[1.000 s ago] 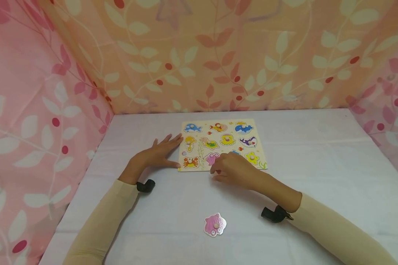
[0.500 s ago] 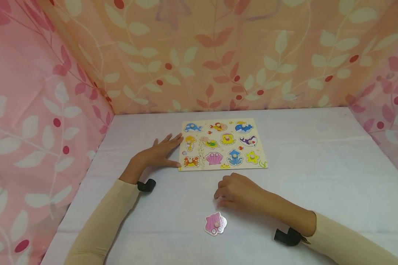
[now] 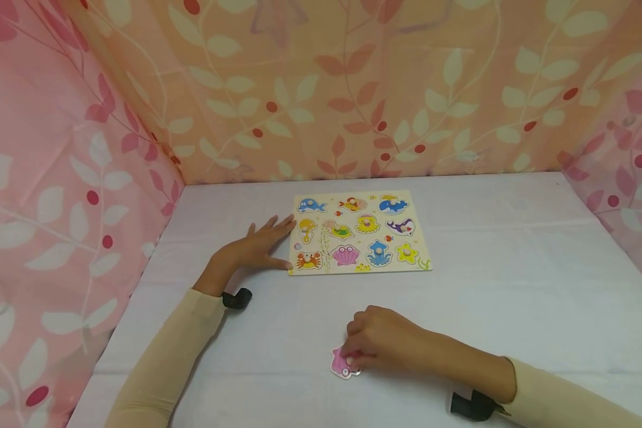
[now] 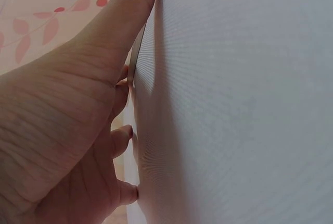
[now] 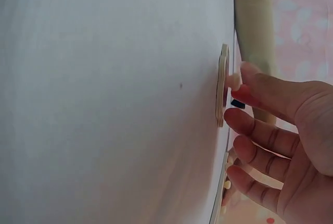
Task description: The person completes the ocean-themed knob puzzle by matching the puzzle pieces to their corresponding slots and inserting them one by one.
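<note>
A pink shell puzzle piece (image 3: pixel 337 364) with a small wooden knob (image 5: pixel 235 82) lies flat on the white cloth near the front. My right hand (image 3: pixel 387 340) is over it, thumb and index finger closed in around the knob and covering part of the piece. In the right wrist view the other fingers are bent and spread beside the piece's edge. Farther back lies a wooden peg puzzle board (image 3: pixel 369 242) with sea animals. My left hand (image 3: pixel 257 245) rests at its left edge, fingers spread, with thumb (image 4: pixel 140 0) and fingertips against the board's side.
Knobbed pieces such as a crab (image 3: pixel 308 261), a squid (image 3: pixel 378 254) and a starfish (image 3: pixel 406 254) sit in the board. A shell picture without a knob (image 3: pixel 345 255) shows in the front row. Floral curtains (image 3: pixel 299 89) stand behind and at both sides.
My right hand has come from the board's front edge toward me, down to the pink shell piece, and its fingers have closed at the knob. The left hand has stayed put.
</note>
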A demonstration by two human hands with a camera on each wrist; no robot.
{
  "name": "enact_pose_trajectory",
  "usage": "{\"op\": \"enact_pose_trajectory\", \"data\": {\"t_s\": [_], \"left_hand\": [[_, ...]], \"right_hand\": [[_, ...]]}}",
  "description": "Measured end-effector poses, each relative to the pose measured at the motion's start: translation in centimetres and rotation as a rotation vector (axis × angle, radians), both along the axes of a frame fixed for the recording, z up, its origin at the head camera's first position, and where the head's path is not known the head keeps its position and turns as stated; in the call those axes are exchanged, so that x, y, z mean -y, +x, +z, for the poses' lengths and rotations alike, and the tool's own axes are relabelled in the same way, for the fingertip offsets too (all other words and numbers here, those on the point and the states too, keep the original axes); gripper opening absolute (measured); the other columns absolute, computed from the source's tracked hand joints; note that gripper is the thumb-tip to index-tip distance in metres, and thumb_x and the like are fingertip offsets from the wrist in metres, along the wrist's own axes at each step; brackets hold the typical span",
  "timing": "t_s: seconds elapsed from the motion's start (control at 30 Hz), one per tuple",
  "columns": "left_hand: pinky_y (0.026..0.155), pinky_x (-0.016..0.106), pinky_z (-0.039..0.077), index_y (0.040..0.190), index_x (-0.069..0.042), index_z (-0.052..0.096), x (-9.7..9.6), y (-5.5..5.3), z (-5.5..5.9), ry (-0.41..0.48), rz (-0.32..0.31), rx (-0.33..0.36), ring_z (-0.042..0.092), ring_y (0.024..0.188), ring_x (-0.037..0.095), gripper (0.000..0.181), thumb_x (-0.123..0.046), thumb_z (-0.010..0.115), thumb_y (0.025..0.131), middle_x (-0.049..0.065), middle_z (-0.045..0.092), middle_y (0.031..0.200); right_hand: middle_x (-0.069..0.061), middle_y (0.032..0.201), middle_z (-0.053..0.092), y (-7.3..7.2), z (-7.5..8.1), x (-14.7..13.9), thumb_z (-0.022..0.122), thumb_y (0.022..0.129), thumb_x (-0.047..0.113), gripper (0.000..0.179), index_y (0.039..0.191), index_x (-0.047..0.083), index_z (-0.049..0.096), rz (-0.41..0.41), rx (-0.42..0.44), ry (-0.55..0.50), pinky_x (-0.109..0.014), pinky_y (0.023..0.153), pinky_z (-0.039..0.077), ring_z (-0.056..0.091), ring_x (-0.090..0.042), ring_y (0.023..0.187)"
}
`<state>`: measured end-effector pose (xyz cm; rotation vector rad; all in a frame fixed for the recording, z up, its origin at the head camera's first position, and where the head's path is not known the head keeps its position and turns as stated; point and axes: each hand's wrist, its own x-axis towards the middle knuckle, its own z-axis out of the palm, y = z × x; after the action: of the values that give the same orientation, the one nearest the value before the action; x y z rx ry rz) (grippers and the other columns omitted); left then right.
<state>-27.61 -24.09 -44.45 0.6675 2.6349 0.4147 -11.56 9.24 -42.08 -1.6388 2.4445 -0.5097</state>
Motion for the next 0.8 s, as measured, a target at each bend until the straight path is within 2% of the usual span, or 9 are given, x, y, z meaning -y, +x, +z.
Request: {"op": "enact_pose_trajectory", "data": {"t_s": [0.17,0.47,0.63,0.73,0.8], "left_hand": [[0.117,0.068,-0.008,0.165,-0.028,0.007,0.0,-0.1,-0.1,-0.005,-0.002,0.000,-0.009,0.156,0.029,0.113,-0.065,0.075,0.082,-0.008,-0.002,0.171],[0.117,0.068,-0.008,0.165,-0.029,0.007,0.1,-0.4,-0.2,0.007,-0.007,-0.012,-0.009,0.156,0.029,0.114,-0.067,0.074,0.081,-0.009,-0.002,0.170],[0.116,0.069,-0.008,0.165,-0.028,0.008,0.2,-0.4,-0.4,0.010,-0.006,-0.006,-0.009,0.156,0.030,0.114,-0.066,0.075,0.081,-0.008,-0.002,0.171],[0.116,0.069,-0.008,0.165,-0.027,0.007,0.2,-0.4,-0.4,0.009,-0.009,0.000,-0.010,0.156,0.030,0.114,-0.066,0.074,0.081,-0.008,-0.002,0.171],[0.116,0.069,-0.009,0.165,-0.028,0.007,0.2,-0.4,-0.3,0.011,-0.011,-0.003,-0.010,0.156,0.030,0.114,-0.066,0.074,0.081,-0.008,-0.002,0.171]], "right_hand": [[0.017,0.089,0.066,0.2,0.0,0.1,0.080,0.090,0.027,0.012,0.102,0.027,0.080,0.018,-0.036,0.001,-0.016,0.078,0.043,0.054,-0.001,0.084],[0.017,0.092,0.068,0.0,0.1,0.3,0.080,0.090,0.025,0.012,0.101,0.026,0.080,0.018,-0.023,0.014,-0.018,0.081,0.045,0.056,-0.001,0.087],[0.016,0.090,0.068,-0.1,-0.1,0.4,0.080,0.089,0.026,0.008,0.097,0.025,0.079,0.045,-0.074,0.008,-0.019,0.081,0.045,0.055,-0.002,0.085],[0.016,0.088,0.068,-0.4,0.0,0.4,0.079,0.090,0.025,0.006,0.096,0.025,0.079,0.059,-0.098,-0.003,-0.019,0.080,0.044,0.054,-0.003,0.083],[0.017,0.087,0.067,-0.9,0.4,0.2,0.079,0.090,0.026,0.006,0.096,0.024,0.078,0.037,-0.085,-0.017,-0.019,0.079,0.044,0.054,-0.002,0.083]]}}
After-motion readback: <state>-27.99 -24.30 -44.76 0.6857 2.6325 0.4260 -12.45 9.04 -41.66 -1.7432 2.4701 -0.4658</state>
